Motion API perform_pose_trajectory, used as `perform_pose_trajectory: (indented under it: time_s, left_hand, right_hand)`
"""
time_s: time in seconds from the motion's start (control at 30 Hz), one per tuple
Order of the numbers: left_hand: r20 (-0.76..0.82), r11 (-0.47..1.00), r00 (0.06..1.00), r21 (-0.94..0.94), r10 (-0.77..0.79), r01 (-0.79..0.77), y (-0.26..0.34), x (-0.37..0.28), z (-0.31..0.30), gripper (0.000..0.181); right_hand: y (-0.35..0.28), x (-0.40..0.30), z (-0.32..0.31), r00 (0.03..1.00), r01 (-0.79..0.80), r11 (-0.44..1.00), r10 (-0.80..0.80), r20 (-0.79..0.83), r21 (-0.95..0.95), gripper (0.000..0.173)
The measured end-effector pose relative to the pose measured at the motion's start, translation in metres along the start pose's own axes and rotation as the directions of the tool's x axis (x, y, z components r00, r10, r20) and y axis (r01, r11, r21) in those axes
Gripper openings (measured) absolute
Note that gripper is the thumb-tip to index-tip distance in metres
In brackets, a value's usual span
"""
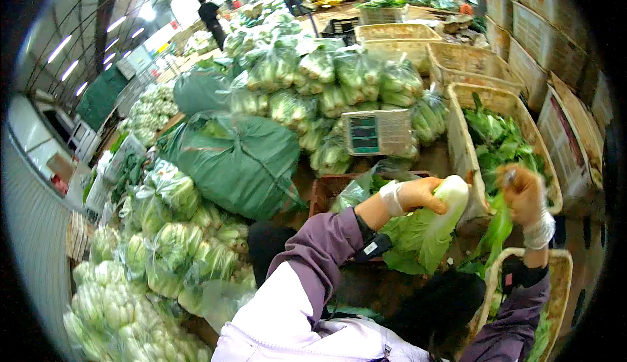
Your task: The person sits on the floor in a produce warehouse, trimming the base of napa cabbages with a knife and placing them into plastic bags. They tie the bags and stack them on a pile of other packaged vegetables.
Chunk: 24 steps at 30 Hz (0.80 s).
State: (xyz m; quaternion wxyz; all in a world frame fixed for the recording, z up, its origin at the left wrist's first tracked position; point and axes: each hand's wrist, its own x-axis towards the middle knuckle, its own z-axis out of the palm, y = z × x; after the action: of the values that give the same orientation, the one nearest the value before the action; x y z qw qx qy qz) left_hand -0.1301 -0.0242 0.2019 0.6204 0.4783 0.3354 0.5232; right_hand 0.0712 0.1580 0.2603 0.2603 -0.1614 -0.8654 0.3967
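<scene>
In my left hand [416,196] is a napa cabbage [431,234], its white stem end pointing up and its green leaves hanging down. My right hand [525,198] is closed and blurred, just right of the cabbage. A loose green leaf [497,229] hangs below its fingers. Something small and metallic [510,176] shows at those fingers, too blurred to name. Both hands wear gloves with pale cuffs. Below the left wrist, a reddish-brown crate [321,193] contains a clear plastic bag [353,195] around greens.
A pale plastic tub [458,131] of leaves stands beyond my right hand; another tub [563,283] sits under that forearm. A scale display [379,134] faces me. Bagged cabbages [171,259] and a green sack [235,161] are piled to the left. Two people stand far back.
</scene>
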Motion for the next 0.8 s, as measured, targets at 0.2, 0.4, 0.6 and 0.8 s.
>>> perform_pose_trajectory:
  time_s: [0.2, 0.4, 0.6, 0.8]
  left_hand:
    - [-0.359, 0.926, 0.932, -0.329, 0.061, -0.187, -0.047, -0.093, -0.003, 0.075]
    - [-0.472, 0.706, 0.872, -0.573, 0.131, -0.416, -0.125, -0.168, -0.037, 0.067]
    - [-0.66, 0.789, 0.725, -0.332, 0.197, -0.517, -0.091, -0.203, -0.014, 0.058]
    - [-0.737, 0.912, 0.67, -0.206, 0.093, -0.354, -0.077, -0.192, 0.009, 0.064]
  right_hand:
    - [0.104, 0.077, -0.086, 0.914, -0.245, 0.85, 0.041, -0.404, -0.467, 0.057]
    - [0.132, -0.173, -0.01, 0.806, -0.342, 0.928, 0.209, -0.554, -0.146, 0.041]
    - [0.121, -0.377, 0.179, 0.516, -0.601, 0.649, 0.76, -0.394, 0.466, 0.029]
    - [0.136, -0.483, 0.221, 0.37, -0.927, 0.371, 0.883, -0.291, -0.054, 0.043]
